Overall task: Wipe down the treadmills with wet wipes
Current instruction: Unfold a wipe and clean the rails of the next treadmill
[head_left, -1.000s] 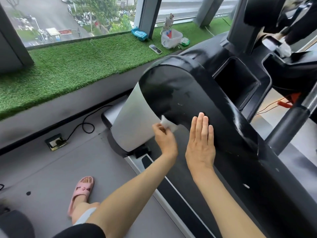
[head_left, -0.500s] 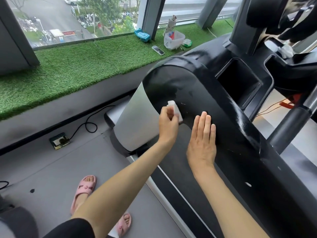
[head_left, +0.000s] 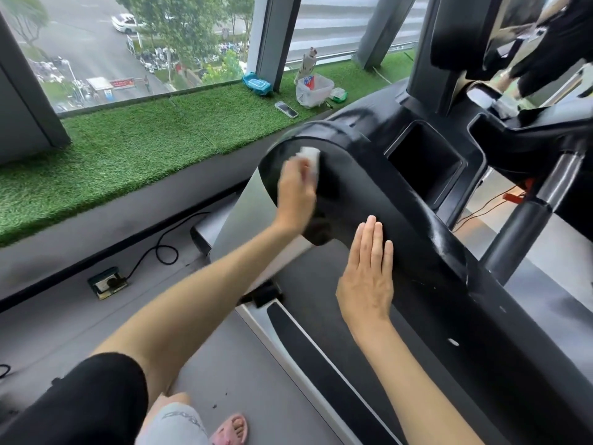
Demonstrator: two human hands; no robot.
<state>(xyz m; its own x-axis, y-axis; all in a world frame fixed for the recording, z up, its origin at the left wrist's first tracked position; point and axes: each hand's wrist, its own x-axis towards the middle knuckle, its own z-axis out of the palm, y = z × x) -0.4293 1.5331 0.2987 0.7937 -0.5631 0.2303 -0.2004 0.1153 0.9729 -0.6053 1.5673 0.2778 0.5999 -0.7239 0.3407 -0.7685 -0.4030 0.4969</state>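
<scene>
White wipe (head_left: 310, 155) in left hand (head_left: 296, 195), black treadmill (head_left: 378, 200)

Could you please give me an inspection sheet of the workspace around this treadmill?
Surface: black treadmill housing, glossy, pale scuffs along its edge.
Job's things: white wet wipe pressed to the housing's rounded end; blue wipes pack on the ledge.
Clutter: phone, plastic bag, bottle on the ledge.
Hands: left hand grips the wet wipe; right hand lies flat on the housing.
Cables: black cable runs to a floor socket; red wire at far right.
Surroundings: artificial-grass ledge, window over a street.
</scene>
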